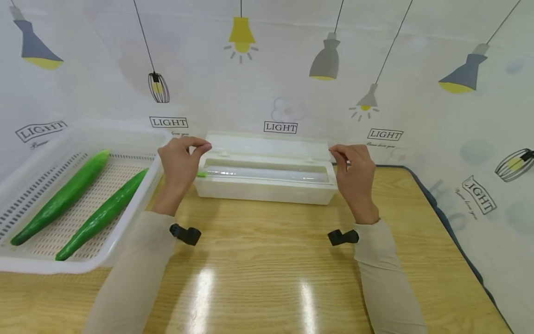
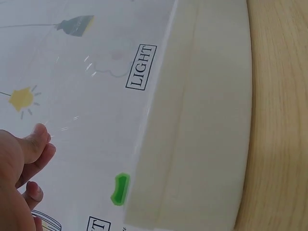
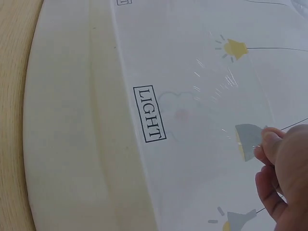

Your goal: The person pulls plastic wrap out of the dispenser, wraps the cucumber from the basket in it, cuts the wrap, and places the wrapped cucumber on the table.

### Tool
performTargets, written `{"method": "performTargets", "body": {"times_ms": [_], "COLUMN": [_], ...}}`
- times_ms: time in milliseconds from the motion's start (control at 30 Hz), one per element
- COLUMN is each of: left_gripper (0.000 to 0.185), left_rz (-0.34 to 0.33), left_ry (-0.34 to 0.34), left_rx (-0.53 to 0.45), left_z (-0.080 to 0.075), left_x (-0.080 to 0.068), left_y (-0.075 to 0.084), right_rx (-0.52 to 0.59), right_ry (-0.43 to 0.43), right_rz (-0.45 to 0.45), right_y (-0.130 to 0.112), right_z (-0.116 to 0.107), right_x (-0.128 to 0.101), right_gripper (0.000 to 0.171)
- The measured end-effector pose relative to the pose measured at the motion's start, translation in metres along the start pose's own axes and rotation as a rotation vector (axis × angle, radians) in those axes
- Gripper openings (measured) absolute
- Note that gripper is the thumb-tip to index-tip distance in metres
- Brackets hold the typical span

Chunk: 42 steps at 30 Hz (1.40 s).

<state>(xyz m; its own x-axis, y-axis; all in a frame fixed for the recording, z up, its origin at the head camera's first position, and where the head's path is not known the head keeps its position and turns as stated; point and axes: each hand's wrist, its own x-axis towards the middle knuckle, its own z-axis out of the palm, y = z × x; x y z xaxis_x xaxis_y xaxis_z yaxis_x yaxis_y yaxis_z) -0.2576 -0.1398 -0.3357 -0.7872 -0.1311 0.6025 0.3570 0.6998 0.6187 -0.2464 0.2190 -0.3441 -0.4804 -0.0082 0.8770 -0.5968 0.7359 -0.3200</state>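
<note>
A white cling film dispenser point(image 1: 267, 191) stands at the table's back with its lid point(image 1: 271, 145) raised. Inside lies a shiny roll point(image 1: 267, 173), and a small green slider point(image 2: 120, 189) shows at the left end. Clear cling film point(image 3: 231, 79), visible by its glints, spans between the hands above the dispenser. My left hand point(image 1: 179, 160) pinches the film's left edge between thumb and index finger. At the other end, my right hand point(image 1: 356, 169) pinches the right edge the same way.
On the left, a white plastic basket point(image 1: 110, 246) holds two green cucumbers point(image 1: 62, 199). The wooden table point(image 1: 258, 260) runs back to a wall covering point(image 1: 267, 79) printed with lamps. A dark edge strip point(image 1: 442, 213) borders the table at right.
</note>
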Motion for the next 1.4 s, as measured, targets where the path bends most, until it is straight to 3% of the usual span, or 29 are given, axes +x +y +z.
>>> {"method": "performTargets", "body": {"times_ms": [233, 600, 867, 1133, 1400], "left_gripper": [0.019, 0.018, 0.019, 0.020, 0.018], "left_rz": [0.051, 0.080, 0.125, 0.161, 0.237], "left_ry": [0.016, 0.048, 0.098, 0.094, 0.089], "left_rx": [0.001, -0.026, -0.052, -0.011, 0.025], "left_z": [-0.006, -0.012, -0.023, -0.036, -0.042], "left_x": [0.006, 0.010, 0.016, 0.025, 0.031], "left_y": [0.009, 0.020, 0.027, 0.042, 0.050], "right_rx": [0.031, 0.043, 0.024, 0.021, 0.004], "right_ry": [0.069, 0.067, 0.111, 0.139, 0.116], "right_rz": [-0.021, -0.032, -0.042, -0.076, -0.089], "right_y": [-0.006, -0.011, -0.018, -0.019, -0.020], "right_z": [-0.007, -0.014, -0.017, -0.023, -0.034], "right_x": [0.007, 0.013, 0.022, 0.035, 0.045], "right_gripper": [0.008, 0.012, 0.010, 0.005, 0.012]}}
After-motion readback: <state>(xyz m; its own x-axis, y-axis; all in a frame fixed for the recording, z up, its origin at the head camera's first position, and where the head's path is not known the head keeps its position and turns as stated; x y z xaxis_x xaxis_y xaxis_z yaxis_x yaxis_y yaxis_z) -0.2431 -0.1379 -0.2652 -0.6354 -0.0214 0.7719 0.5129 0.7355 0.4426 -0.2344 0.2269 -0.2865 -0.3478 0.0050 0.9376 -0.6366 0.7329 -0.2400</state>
